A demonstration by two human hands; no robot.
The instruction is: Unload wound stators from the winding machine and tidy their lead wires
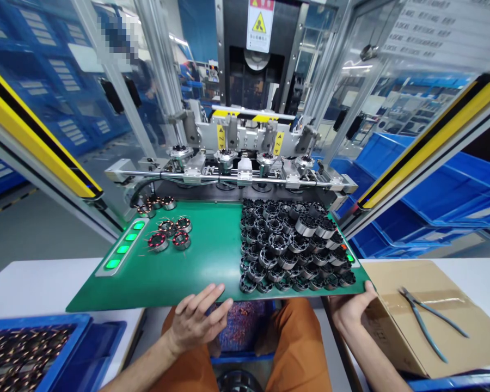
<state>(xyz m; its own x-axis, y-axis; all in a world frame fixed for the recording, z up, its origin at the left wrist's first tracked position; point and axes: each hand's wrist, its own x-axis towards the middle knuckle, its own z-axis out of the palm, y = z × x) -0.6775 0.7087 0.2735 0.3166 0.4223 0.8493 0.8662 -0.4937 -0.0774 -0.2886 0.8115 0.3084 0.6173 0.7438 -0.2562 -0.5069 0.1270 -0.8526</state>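
Note:
My left hand (pixel 202 318) is at the front edge of a green worktop (pixel 212 272), its fingers stretched out and holding nothing. At the right front corner my right hand (pixel 353 311) grips the worktop's edge, thumb on top and the other fingers hidden beneath. Many black-lined stator cores (pixel 277 242) stand in packed rows on the right half, some stacked on others. Several copper-wound stators (pixel 182 239) with loose wire ends lie at the left. Behind them, a machine carries a row of metal holders (pixel 225 158), with similar cores on them.
Green lit buttons (pixel 123 249) line the worktop's left side. Yellow posts (pixel 433 147) flank the machine. Cutting pliers (pixel 422 321) lie on a cardboard box (pixel 453 288) at right. A blue tray (pixel 84 326) of wound stators is at lower left; blue bins (pixel 424 185) stand right.

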